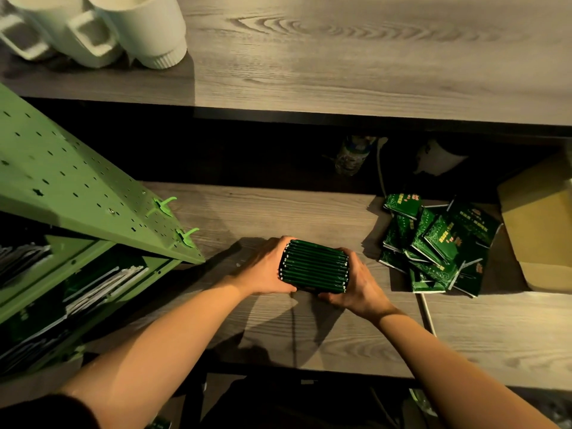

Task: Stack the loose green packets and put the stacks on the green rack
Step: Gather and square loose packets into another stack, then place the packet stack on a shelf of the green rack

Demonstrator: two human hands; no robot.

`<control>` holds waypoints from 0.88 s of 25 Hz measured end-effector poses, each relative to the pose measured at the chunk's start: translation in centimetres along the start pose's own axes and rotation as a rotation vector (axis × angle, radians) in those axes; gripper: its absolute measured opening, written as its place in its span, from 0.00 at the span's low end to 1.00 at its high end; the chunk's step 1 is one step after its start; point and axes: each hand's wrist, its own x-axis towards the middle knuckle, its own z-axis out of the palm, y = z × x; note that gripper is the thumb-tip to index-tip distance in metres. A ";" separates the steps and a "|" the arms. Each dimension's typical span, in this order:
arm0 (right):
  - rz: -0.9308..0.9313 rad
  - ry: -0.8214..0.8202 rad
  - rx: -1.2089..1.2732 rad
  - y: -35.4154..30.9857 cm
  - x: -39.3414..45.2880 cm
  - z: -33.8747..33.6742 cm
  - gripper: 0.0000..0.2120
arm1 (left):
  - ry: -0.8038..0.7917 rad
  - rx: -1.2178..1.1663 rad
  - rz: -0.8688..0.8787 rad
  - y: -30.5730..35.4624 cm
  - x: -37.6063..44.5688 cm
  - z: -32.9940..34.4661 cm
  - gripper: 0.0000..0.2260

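A stack of green packets (pixel 314 265) stands on edge just above the wooden table, squeezed between both hands. My left hand (pixel 263 267) grips its left end with the fingers wrapped over the far side. My right hand (pixel 356 286) grips the right end and near corner. A pile of loose green packets (pixel 433 243) lies on the table to the right. The green rack (pixel 77 193), a perforated metal shelf unit, stands at the left; its lower shelves hold packets (pixel 102 286) lying in rows.
An upper wooden shelf (pixel 340 57) carries white mugs (pixel 102 29) at the back left. A yellowish cardboard box (pixel 541 230) sits at the far right beside the pile. A white cable (pixel 427 311) runs across the table. A bottle (pixel 353 156) stands in the dark gap behind.
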 end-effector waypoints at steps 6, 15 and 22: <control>0.074 -0.022 0.324 -4.3 -2.3 -1.6 0.43 | -0.021 -0.095 -0.110 3.9 -3.0 -3.8 0.50; 0.052 0.062 0.714 -15.1 -5.2 -4.3 0.44 | 0.346 -0.943 0.146 12.5 -9.8 -7.5 0.36; -0.039 -0.001 0.811 -20.4 -6.8 -5.3 0.45 | 0.629 -1.340 0.026 18.1 -12.4 -4.5 0.42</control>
